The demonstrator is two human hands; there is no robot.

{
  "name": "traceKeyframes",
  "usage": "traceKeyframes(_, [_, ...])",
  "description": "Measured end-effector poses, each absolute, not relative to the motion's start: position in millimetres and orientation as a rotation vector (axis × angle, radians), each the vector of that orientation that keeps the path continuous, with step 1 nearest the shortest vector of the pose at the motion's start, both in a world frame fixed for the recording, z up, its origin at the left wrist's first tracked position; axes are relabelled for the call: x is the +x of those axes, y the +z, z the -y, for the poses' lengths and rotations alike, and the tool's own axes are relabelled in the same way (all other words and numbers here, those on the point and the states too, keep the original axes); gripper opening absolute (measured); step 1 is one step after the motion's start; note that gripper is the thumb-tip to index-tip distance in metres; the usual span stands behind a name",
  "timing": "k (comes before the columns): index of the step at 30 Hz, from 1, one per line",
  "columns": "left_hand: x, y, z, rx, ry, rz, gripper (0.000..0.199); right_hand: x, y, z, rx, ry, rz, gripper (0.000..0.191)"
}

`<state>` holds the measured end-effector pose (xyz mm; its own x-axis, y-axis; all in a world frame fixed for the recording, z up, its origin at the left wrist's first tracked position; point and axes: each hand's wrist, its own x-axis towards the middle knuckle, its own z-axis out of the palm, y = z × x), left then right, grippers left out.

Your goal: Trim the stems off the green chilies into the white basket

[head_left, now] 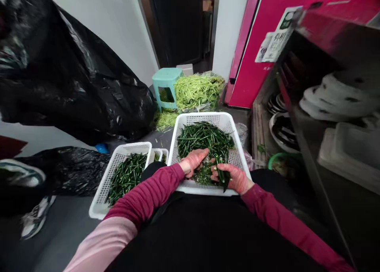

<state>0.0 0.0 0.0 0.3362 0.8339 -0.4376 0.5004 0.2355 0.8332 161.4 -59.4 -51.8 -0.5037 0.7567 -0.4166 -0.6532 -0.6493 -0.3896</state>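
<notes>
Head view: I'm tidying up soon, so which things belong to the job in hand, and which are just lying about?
Apparently in use:
green chilies, some in the right hand
large white basket
smaller white basket of chilies

Apparently just about:
turquoise stool
black plastic bag
pink cabinet

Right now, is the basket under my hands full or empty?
Partly full: green peppers lie heaped in the white basket, its far wall showing.

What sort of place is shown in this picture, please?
Probably a food-preparation or storage area, perhaps a kitchen's back room: a white basket of long green vegetables, a heap of pale green stems, and plastic containers on a shelf.
</notes>
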Motion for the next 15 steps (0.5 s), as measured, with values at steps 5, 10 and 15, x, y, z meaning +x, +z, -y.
traceKeyframes(5, [-9, -9, 15, 1.774, -0.104, -1.095, 0.036, 167, -51, 60, -0.669, 2.143, 0.356, 0.021])
traceKeyframes(10, [6, -29, 2, 1.995, -0.305, -1.274, 0.020, 154, -40, 62, -0.956, 2.023, 0.664, 0.030])
traceKeyframes(15, [-9, -37, -13, 2.078, -0.606, -1.458, 0.024, 157, -36, 62, -0.951, 2.010, 0.608, 0.035])
